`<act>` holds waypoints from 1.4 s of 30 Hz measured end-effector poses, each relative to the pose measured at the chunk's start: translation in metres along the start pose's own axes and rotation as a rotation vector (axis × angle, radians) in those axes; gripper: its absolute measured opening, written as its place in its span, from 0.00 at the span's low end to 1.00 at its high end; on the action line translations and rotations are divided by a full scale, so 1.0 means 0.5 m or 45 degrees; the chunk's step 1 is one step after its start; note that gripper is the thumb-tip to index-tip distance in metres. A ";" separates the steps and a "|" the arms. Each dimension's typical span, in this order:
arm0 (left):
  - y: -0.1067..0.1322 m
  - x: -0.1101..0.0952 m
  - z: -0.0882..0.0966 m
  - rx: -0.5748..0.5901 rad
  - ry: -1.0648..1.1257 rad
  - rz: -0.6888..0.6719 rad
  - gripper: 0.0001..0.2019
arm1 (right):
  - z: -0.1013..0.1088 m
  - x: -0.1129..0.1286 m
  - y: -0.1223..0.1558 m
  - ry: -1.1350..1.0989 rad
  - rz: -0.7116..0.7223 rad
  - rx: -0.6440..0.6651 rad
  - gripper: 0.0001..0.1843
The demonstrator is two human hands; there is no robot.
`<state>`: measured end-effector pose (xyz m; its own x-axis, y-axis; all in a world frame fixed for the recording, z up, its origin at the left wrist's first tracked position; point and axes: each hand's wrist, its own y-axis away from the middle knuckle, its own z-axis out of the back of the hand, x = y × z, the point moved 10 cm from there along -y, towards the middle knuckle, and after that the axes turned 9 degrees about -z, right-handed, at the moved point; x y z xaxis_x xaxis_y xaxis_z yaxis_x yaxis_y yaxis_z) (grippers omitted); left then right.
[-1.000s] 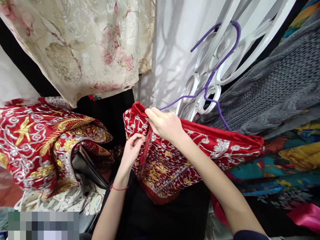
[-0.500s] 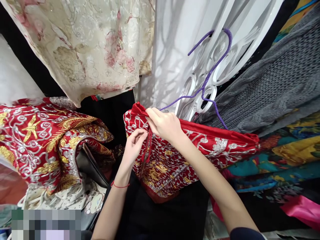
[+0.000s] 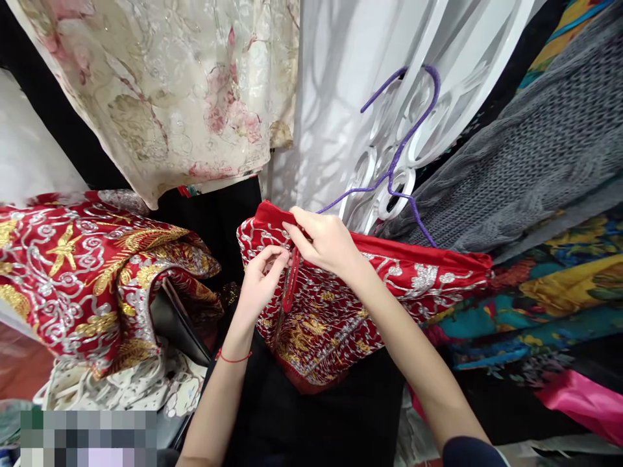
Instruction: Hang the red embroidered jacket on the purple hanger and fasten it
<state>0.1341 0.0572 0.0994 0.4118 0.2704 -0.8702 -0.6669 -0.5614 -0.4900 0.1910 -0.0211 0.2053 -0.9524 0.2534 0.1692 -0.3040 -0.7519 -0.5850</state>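
Note:
A red garment with silver and gold embroidery (image 3: pixel 413 275) hangs on a purple hanger (image 3: pixel 396 155) in front of me. My right hand (image 3: pixel 326 243) pinches its top edge near the left end, where a thin red loop (image 3: pixel 291 285) hangs down. Just below and to the left, my left hand (image 3: pixel 260 282) is closed in a pinch on the same cloth beside the loop. A red string circles my left wrist.
A second red embroidered garment (image 3: pixel 82 272) lies heaped at the left. A cream floral garment (image 3: pixel 170 91) hangs above it. White hangers (image 3: pixel 438 84) and white cloth are behind; a grey knit (image 3: pixel 535 149) and colourful printed cloth (image 3: pixel 535 305) fill the right.
My left hand has risen to meet the right at the cloth's top edge. The view has shifted slightly, so the hanger sits lower and further left.

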 end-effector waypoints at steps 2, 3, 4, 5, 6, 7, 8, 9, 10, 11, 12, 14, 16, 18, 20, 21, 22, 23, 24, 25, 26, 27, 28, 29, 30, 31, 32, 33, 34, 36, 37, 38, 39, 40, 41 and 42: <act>0.000 0.002 -0.001 0.002 0.029 0.031 0.10 | 0.003 -0.006 -0.004 -0.138 -0.006 0.044 0.15; 0.000 0.002 0.000 -0.005 0.042 0.043 0.10 | 0.003 -0.009 -0.006 -0.193 -0.013 0.066 0.15; 0.000 0.003 0.000 -0.013 0.054 0.051 0.11 | 0.002 -0.011 -0.008 -0.233 -0.025 0.084 0.15; -0.001 0.002 -0.001 -0.021 0.067 0.056 0.11 | 0.001 -0.013 -0.009 -0.257 -0.039 0.094 0.15; -0.002 0.002 -0.001 -0.031 0.078 0.060 0.11 | 0.000 -0.015 -0.011 -0.265 -0.056 0.097 0.15; -0.003 0.002 -0.002 -0.045 0.084 0.063 0.12 | -0.001 -0.016 -0.012 -0.260 -0.074 0.095 0.15; -0.005 0.002 -0.002 -0.066 0.085 0.065 0.12 | -0.001 -0.017 -0.013 -0.247 -0.090 0.089 0.15; -0.006 0.001 -0.001 -0.093 0.081 0.066 0.12 | -0.002 -0.017 -0.015 -0.230 -0.101 0.081 0.15; -0.008 0.001 0.000 -0.122 0.075 0.068 0.12 | -0.002 -0.017 -0.016 -0.212 -0.107 0.072 0.15; -0.009 0.001 0.001 -0.149 0.069 0.071 0.12 | -0.002 -0.016 -0.017 -0.196 -0.109 0.064 0.15; -0.010 0.000 0.001 -0.171 0.069 0.073 0.11 | -0.002 -0.016 -0.018 -0.184 -0.110 0.059 0.15; -0.012 -0.008 -0.002 -0.200 0.082 0.052 0.11 | -0.003 -0.016 -0.019 -0.171 -0.113 0.062 0.15; -0.015 -0.027 -0.005 -0.222 0.099 -0.009 0.10 | -0.004 -0.017 -0.019 -0.176 -0.115 0.073 0.14; -0.019 -0.050 -0.007 -0.242 0.103 -0.077 0.09 | -0.003 -0.016 -0.019 -0.181 -0.107 0.067 0.14; -0.024 -0.066 -0.012 -0.232 0.083 -0.108 0.08 | -0.001 -0.015 -0.018 -0.170 -0.091 0.041 0.15; -0.028 -0.070 -0.014 -0.220 0.066 -0.112 0.08 | -0.001 -0.014 -0.017 -0.158 -0.081 0.029 0.15; -0.031 -0.073 -0.016 -0.208 0.050 -0.116 0.09 | -0.001 -0.013 -0.015 -0.148 -0.067 0.018 0.16; -0.033 -0.075 -0.016 -0.200 0.040 -0.120 0.09 | -0.001 -0.012 -0.012 -0.146 -0.046 0.016 0.16; -0.035 -0.075 -0.015 -0.194 0.033 -0.125 0.10 | -0.002 -0.010 -0.008 -0.158 -0.019 0.020 0.15; -0.035 -0.075 -0.012 -0.190 0.028 -0.129 0.10 | -0.002 -0.008 -0.003 -0.180 0.010 0.024 0.15; -0.035 -0.073 -0.008 -0.187 0.023 -0.131 0.11 | 0.001 -0.007 0.003 -0.206 0.036 0.020 0.15; -0.032 -0.070 -0.005 -0.175 0.018 -0.125 0.11 | 0.006 -0.007 0.010 -0.229 0.056 -0.001 0.16; -0.029 -0.065 -0.002 -0.157 0.014 -0.110 0.12 | 0.014 -0.007 0.017 -0.241 0.070 -0.034 0.18; -0.025 -0.059 0.000 -0.133 0.012 -0.090 0.12 | 0.023 -0.007 0.024 -0.234 0.081 -0.070 0.20; -0.020 -0.053 0.002 -0.111 0.016 -0.073 0.13 | 0.030 -0.004 0.031 -0.201 0.097 -0.098 0.19; -0.016 -0.048 0.003 -0.089 0.025 -0.057 0.13 | 0.033 0.002 0.038 -0.144 0.123 -0.105 0.18; -0.011 -0.044 0.004 -0.071 0.037 -0.047 0.13 | 0.033 0.012 0.043 -0.069 0.162 -0.092 0.16; -0.007 -0.042 0.005 -0.057 0.048 -0.040 0.13 | 0.029 0.023 0.048 0.014 0.205 -0.064 0.14; -0.004 -0.041 0.005 -0.045 0.057 -0.036 0.14 | 0.023 0.033 0.053 0.096 0.248 -0.036 0.13; 0.001 -0.043 0.004 -0.018 0.069 -0.030 0.15 | 0.015 0.048 0.059 0.223 0.308 -0.024 0.11; 0.003 -0.046 0.003 -0.002 0.067 -0.032 0.15 | 0.013 0.053 0.061 0.264 0.329 -0.044 0.11; 0.005 -0.052 0.001 0.015 0.058 -0.045 0.15 | 0.011 0.056 0.064 0.296 0.349 -0.081 0.11; 0.006 -0.059 0.000 0.029 0.042 -0.066 0.15 | 0.010 0.059 0.067 0.323 0.371 -0.130 0.12; 0.008 -0.066 0.001 0.033 0.021 -0.091 0.16 | 0.009 0.060 0.070 0.342 0.393 -0.186 0.12; 0.009 -0.072 0.004 0.027 0.002 -0.111 0.16 | 0.008 0.060 0.073 0.355 0.409 -0.240 0.13; 0.010 -0.073 0.007 0.014 -0.010 -0.122 0.16 | 0.007 0.058 0.076 0.358 0.416 -0.291 0.13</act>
<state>0.1132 0.0472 0.1287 0.4692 0.3285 -0.8197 -0.6312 -0.5244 -0.5715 0.1518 -0.0445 0.1907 -0.9450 0.2046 -0.2551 0.0527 -0.6747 -0.7362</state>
